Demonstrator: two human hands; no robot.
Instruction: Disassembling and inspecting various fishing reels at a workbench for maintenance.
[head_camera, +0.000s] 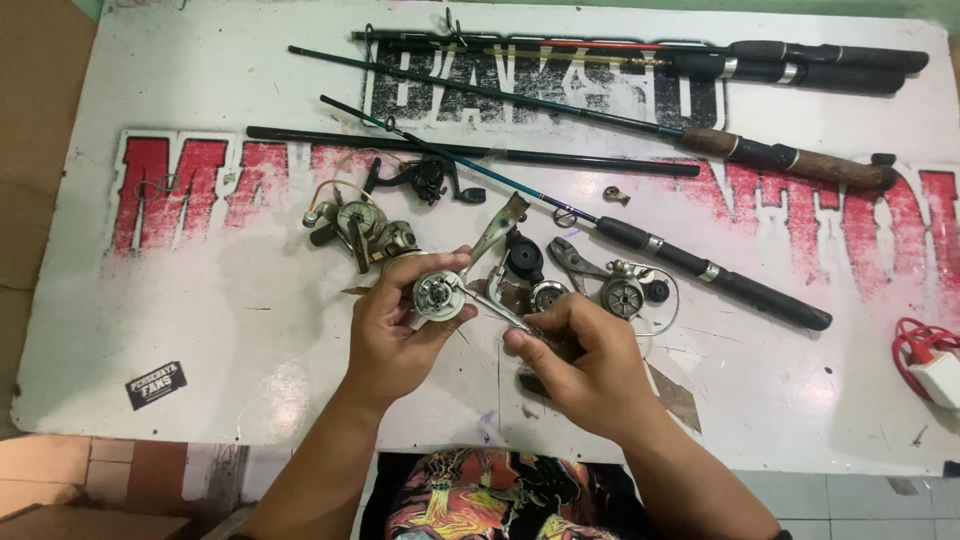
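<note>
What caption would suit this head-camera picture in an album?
Left hand holds a round reel part; right hand pokes it with a thin metal tool, fishing rods beyond.

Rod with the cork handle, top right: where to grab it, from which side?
Grip the cork handle from above. It is the rod's thickest part and lies flat, with bare board on its near side; the thin blank crosses the other rods, so it is harder to pinch.

Both forearms reach up from the lower edge, bare. The left hand (400, 335) is cupped, fingers curled upward in a grip; the right hand (585, 365) is pinched closed, knuckles up, just beside it.
</note>
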